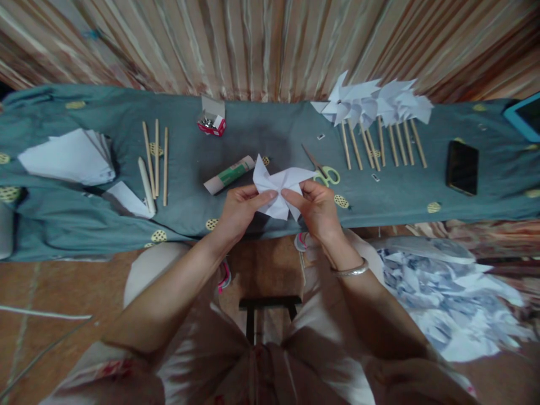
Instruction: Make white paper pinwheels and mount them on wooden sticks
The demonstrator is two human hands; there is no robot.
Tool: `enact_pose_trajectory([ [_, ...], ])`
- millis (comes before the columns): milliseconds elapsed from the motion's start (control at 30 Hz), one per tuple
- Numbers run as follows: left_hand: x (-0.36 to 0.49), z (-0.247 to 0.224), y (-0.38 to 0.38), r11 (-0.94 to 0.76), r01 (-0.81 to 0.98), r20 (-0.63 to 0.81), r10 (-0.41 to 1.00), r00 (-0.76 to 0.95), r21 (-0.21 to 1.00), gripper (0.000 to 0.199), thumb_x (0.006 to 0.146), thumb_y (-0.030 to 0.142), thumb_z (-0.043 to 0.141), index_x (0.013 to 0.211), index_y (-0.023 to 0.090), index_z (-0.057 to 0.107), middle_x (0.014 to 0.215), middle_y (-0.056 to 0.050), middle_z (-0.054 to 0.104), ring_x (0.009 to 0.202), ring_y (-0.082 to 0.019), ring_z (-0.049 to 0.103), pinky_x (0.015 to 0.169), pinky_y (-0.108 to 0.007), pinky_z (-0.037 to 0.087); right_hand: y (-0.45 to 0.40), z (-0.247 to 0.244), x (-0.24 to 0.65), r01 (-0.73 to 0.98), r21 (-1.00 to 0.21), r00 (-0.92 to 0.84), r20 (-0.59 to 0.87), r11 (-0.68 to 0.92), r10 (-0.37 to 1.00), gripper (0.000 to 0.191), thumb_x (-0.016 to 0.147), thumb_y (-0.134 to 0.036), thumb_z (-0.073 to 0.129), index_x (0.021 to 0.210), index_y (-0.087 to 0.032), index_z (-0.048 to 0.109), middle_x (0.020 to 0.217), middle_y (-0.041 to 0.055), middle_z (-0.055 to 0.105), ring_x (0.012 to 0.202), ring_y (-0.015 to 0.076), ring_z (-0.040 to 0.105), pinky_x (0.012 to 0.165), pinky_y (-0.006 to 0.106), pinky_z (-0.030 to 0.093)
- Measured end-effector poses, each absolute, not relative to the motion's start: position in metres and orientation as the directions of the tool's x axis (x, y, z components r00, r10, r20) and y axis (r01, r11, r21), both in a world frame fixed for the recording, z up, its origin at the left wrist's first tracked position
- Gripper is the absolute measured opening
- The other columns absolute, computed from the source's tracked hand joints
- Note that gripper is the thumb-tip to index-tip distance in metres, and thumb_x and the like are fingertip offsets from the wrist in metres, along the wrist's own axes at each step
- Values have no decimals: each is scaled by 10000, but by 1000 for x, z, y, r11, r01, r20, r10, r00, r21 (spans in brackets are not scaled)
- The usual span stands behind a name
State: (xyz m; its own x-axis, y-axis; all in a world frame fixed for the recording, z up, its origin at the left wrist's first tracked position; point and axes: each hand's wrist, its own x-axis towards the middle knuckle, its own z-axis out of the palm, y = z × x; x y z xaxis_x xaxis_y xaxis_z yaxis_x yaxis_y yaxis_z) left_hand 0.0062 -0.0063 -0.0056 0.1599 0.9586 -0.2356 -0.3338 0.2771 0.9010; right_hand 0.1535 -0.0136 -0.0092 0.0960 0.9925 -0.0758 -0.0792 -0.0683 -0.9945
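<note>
A white paper pinwheel [280, 179] with pointed, folded blades is held up over the near edge of the cloth-covered table. My left hand [240, 211] pinches its left side, thumb pressed near the centre. On the other side my right hand [318, 208] grips it the same way, its thumb also at the middle. Fingers under the paper are partly hidden. Just behind the left hand lies a glue stick [229, 175] with a green label. Scissors [327, 174] with pale green handles rest beyond my right hand.
Finished pinwheels [375, 101] on sticks lie in a row at the back right, beside a dark phone [462, 167]. Wooden sticks [156, 157], stacked white paper [67, 157] and a small red box [212, 121] of metal pieces are leftward. A bag of paper pinwheels [451, 298] sits at lower right.
</note>
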Motion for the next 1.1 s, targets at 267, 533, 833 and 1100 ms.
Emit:
enact_pose_trajectory([
  [267, 7, -7, -6, 260, -330, -222, 964, 149, 908, 248, 595, 354, 851, 733, 166, 766, 715, -27, 747, 656, -158, 655, 699, -294, 518, -15, -3, 152, -77, -993, 56, -97, -93, 994, 277, 626, -403, 816, 666, -184, 651, 632, -40, 625, 577, 101, 525, 563, 252, 447],
  [533, 8, -8, -8, 284, -322, -252, 958, 139, 903, 235, 572, 332, 857, 706, 161, 767, 682, -15, 742, 587, -130, 622, 616, -252, 502, -16, -2, 152, -64, -984, 41, -171, -169, 984, 308, 609, -427, 818, 657, -174, 649, 567, -41, 589, 548, 110, 502, 508, 245, 405],
  [833, 9, -8, -9, 287, -310, -258, 957, 131, 906, 269, 557, 341, 862, 714, 146, 763, 682, -18, 735, 588, -137, 624, 608, -257, 493, -16, -2, 150, -8, -991, 65, -134, -134, 989, 340, 613, -479, 816, 711, -186, 674, 630, -12, 640, 623, 148, 571, 595, 290, 483],
  [1100, 8, -8, -9, 297, -295, -270, 954, 132, 908, 284, 542, 346, 872, 716, 149, 765, 706, -21, 745, 602, -138, 627, 616, -257, 494, -14, -6, 152, 6, -987, 32, -162, -162, 986, 351, 633, -498, 801, 691, -180, 665, 610, -16, 619, 615, 144, 567, 581, 285, 483],
])
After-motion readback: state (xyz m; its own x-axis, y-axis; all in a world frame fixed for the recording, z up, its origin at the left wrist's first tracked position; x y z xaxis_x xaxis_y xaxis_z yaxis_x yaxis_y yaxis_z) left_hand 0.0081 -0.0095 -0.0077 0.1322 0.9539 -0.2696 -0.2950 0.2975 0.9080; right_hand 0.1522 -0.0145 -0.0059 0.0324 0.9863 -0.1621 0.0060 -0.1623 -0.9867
